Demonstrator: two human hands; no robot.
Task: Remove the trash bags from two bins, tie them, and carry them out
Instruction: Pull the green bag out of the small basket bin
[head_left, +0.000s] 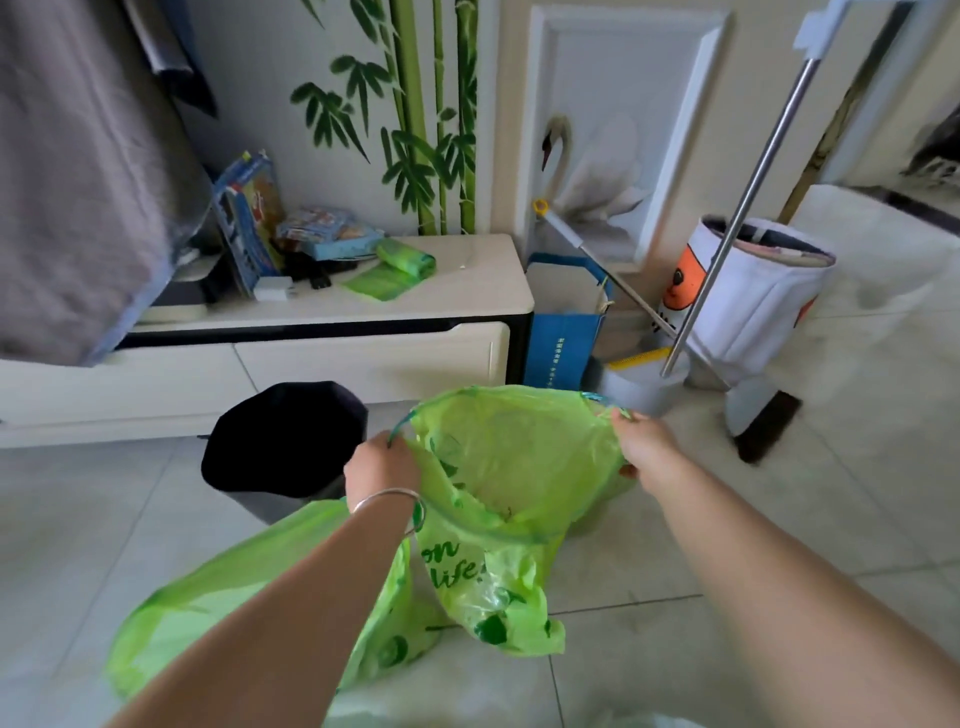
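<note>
A light green trash bag (511, 457) hangs open above the tiled floor, its mouth stretched wide. My left hand (382, 465) grips the bag's rim and blue drawstring on the left side. My right hand (644, 441) pinches the rim on the right side. A second green bag (218, 603) lies lower, partly under my left forearm, which wears a silver bangle. A dark bin (283, 441) with no liner stands on the floor just left of my left hand. A white bin with an orange face (748, 306) stands at the right by the wall.
A low white cabinet (467, 291) runs along the wall, carrying a roll of green bags (405, 260), boxes and a charger. A blue paper bag (563, 343), a mop with a metal pole (737, 218) and a broom head stand at the right. Grey cloth hangs at upper left.
</note>
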